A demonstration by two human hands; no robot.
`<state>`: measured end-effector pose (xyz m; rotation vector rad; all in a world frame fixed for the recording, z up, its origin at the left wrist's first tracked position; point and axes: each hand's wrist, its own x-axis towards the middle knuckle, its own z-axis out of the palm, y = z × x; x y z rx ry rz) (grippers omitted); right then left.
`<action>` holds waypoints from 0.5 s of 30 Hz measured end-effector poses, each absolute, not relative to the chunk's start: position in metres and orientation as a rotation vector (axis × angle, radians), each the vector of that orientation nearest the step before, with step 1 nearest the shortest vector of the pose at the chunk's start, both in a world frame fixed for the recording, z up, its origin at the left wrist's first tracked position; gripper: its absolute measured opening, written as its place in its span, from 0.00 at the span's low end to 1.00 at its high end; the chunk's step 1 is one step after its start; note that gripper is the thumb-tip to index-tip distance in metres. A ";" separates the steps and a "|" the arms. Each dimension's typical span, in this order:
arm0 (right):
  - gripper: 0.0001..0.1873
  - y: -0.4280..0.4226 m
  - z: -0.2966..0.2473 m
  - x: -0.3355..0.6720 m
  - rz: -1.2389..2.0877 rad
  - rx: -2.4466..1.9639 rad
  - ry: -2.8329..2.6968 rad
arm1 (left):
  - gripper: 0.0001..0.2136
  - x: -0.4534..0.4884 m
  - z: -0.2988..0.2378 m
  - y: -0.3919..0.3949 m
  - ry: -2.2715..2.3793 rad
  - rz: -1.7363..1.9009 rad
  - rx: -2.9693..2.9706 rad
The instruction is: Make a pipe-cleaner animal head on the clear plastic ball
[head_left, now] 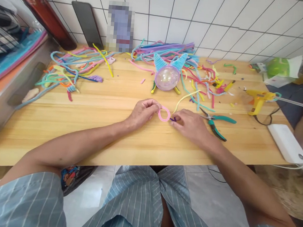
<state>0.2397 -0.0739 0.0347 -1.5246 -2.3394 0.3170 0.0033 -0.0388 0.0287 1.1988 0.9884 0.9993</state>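
A pink pipe cleaner bent into a small loop (164,113) sits between my two hands over the wooden table (87,122). My left hand (142,112) pinches the loop's left side with curled fingers. My right hand (189,125) is closed at the loop's right side, and a small purple piece (173,119) shows at its fingertips. Just behind stands an iridescent ball (167,78) with two light-blue pipe-cleaner horns.
Loose coloured pipe cleaners lie in heaps at the back left (71,67) and back right (196,71). Teal-handled pliers (216,124) lie beside my right hand. A yellow glue gun (259,100), a white power bank (287,143) and a phone (87,23) against the tiled wall are also here.
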 end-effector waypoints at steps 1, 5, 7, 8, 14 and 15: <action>0.08 -0.073 0.032 0.238 0.234 -1.542 -2.363 | 0.09 0.003 0.028 -0.039 0.992 0.990 1.220; 0.12 -0.063 0.030 0.248 -0.011 -1.602 -2.215 | 0.11 0.002 0.026 -0.042 1.002 0.953 1.284; 0.11 -0.062 0.035 0.261 -0.038 -1.616 -2.078 | 0.12 0.002 0.026 -0.043 0.999 0.948 1.307; 0.11 -0.063 0.039 0.267 -0.018 -1.620 -2.018 | 0.12 0.001 0.027 -0.044 0.997 0.946 1.320; 0.10 -0.095 0.055 0.262 0.573 -1.523 -1.894 | 0.13 0.000 0.033 -0.051 0.988 0.906 1.384; 0.10 -0.100 0.056 0.254 0.652 -1.489 -1.881 | 0.13 0.001 0.034 -0.053 0.987 0.887 1.398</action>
